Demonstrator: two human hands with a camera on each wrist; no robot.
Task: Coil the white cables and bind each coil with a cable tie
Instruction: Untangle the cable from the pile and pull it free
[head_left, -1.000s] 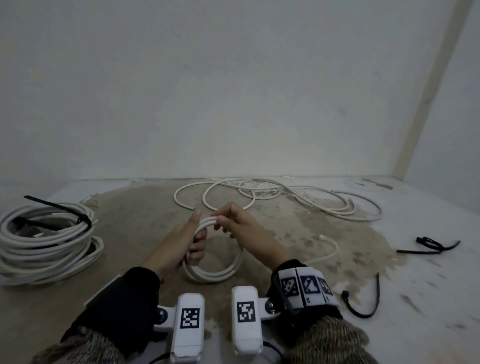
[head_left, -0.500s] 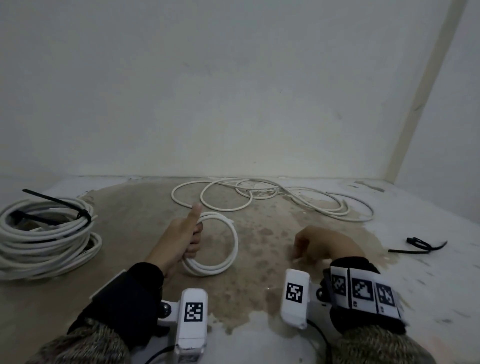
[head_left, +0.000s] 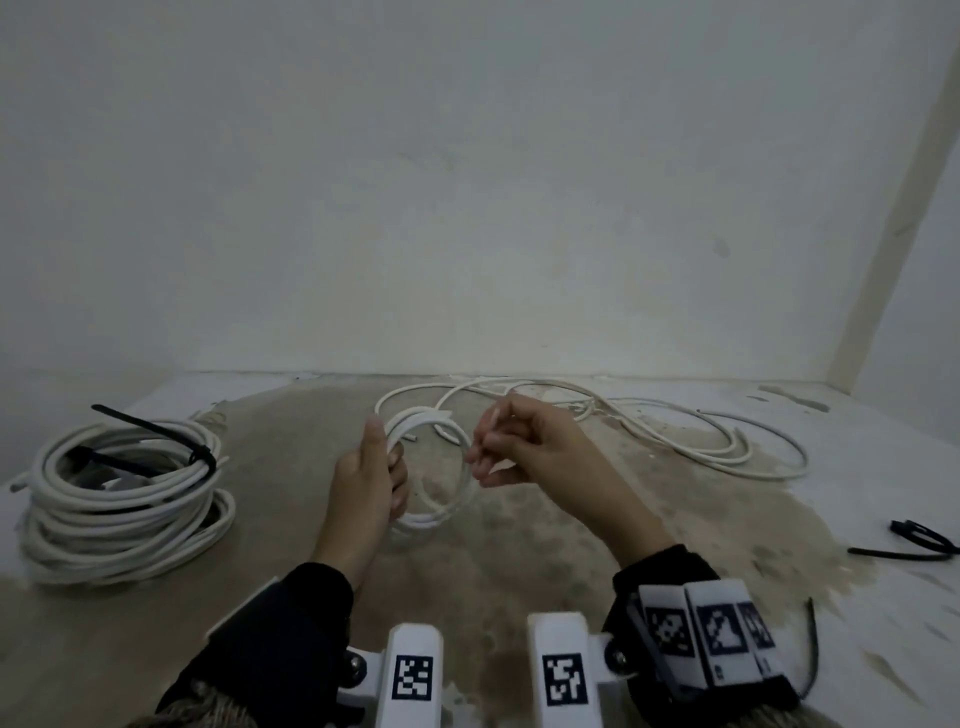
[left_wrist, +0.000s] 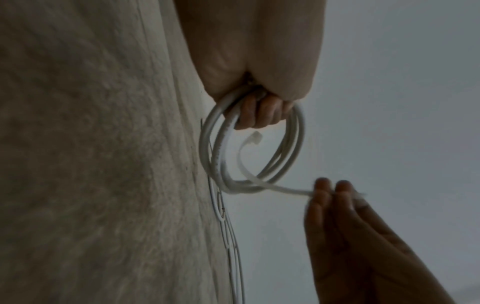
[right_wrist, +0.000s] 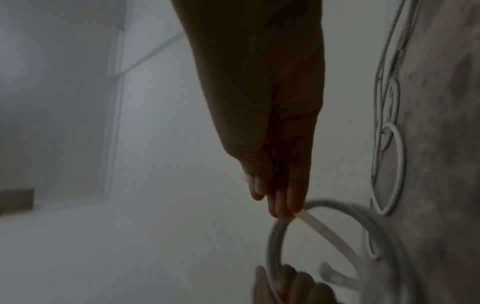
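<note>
My left hand (head_left: 387, 467) grips a small white cable coil (head_left: 447, 504) by its left side and holds it upright above the floor. In the left wrist view its fingers (left_wrist: 259, 113) curl round the coil (left_wrist: 207, 148). A white cable tie (left_wrist: 275, 188) runs through the ring, with its head (left_wrist: 255, 138) free inside. My right hand (head_left: 480, 452) pinches the tie's tail just right of the coil. The right wrist view shows the pinch at the fingertips (right_wrist: 283, 209), the tie (right_wrist: 330, 234) and the coil (right_wrist: 275, 236).
A large white coil (head_left: 119, 499) bound with black ties (head_left: 150, 431) lies on the floor at left. Loose white cable (head_left: 675, 441) sprawls along the back wall. Black ties lie at far right (head_left: 914, 540) and beside my right wrist (head_left: 813, 649).
My right hand left the coil, dropped to the floor at the right, and has come back up pinching a white tie. The left hand kept hold of the coil.
</note>
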